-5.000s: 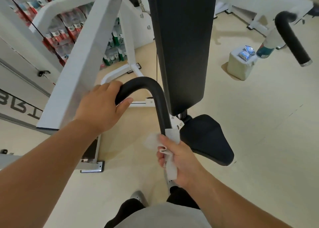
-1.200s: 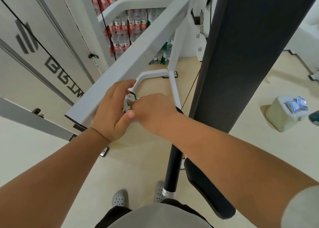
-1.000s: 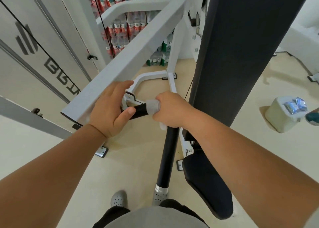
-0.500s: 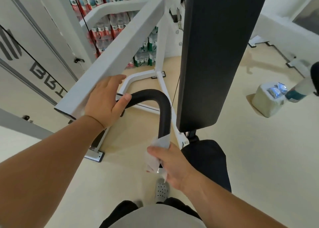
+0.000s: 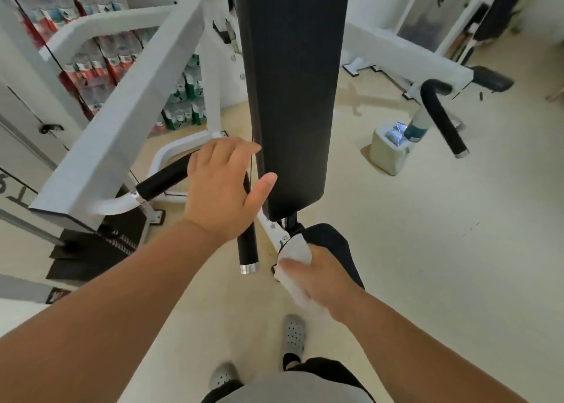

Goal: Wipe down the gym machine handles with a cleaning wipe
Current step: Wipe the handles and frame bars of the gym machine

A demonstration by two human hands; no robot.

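The machine's left handle (image 5: 161, 178) is a black padded tube that bends and drops to a chrome end cap near the frame's middle. My left hand (image 5: 219, 189) lies over its bend, fingers curled across the top and thumb sticking out to the right. My right hand (image 5: 317, 276) grips a crumpled white wipe (image 5: 294, 251) just right of the handle's lower end, apart from the tube, against the white bar under the back pad. The right handle (image 5: 439, 115), also black, hangs at the far right with no hand on it.
A tall black back pad (image 5: 290, 97) stands straight ahead with the black seat (image 5: 335, 244) below it. The white machine arm (image 5: 122, 112) slants at left above a weight stack (image 5: 100, 244). A white box (image 5: 387, 155) and a spray bottle (image 5: 416, 128) sit on the floor at right. Bottled-water packs (image 5: 100, 57) line the back left.
My left hand slid from the handle's root to its bend. My right hand ran the wipe down the tube and off its lower end, stopping beside the seat post.
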